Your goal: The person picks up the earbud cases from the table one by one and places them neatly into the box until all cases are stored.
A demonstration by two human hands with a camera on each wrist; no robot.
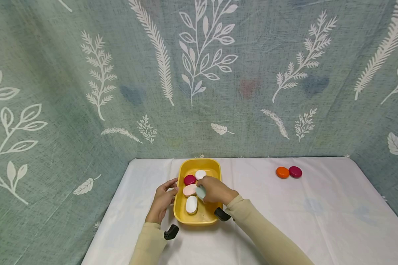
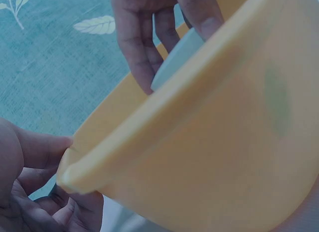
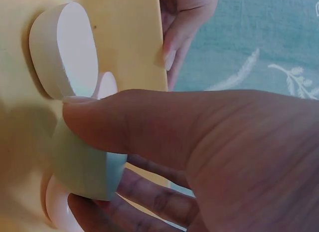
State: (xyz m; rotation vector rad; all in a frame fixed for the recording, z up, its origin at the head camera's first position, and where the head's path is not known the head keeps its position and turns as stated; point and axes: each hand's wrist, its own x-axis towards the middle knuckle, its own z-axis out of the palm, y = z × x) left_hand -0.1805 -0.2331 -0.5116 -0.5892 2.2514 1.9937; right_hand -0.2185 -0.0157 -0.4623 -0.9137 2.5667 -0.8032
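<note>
Pinching a pale green bar (image 1: 200, 192) inside a yellow tub (image 1: 199, 223)

Holding that bar in the right hand (image 1: 215, 189), thumb on one edge and fingers on the opposite, spreading only as wide as the bar. Standing tilted over the tub floor, just beside a pink bar (image 1: 189, 190); not showing clearly whether touching the floor. Looking like soap: probably weighing little, being stiff rather than soft, perhaps turning slick if damp, risking chipped edges if dropped. Best gripping across opposite edges near the middle, avoiding a one-sided push on the smooth face. Gripping the tub's left side with the left hand (image 1: 162, 202), thumb on the rim and bent fingers beneath, probably steadying light plastic.

Seeing a white oval bar (image 1: 191, 205) nearer the person, a dark red bar (image 1: 189, 179) and a round white bar (image 1: 200, 174) farther off, all within the tub. Resting the tub on a faintly creased white tablecloth (image 1: 268, 221); seeing an orange disc (image 1: 282, 172) and a crimson disc (image 1: 295, 172) side by side, well apart to the right. Facing a grey-green curtain (image 1: 126, 66) bearing white leaf prints, hanging behind and along both sides
</note>
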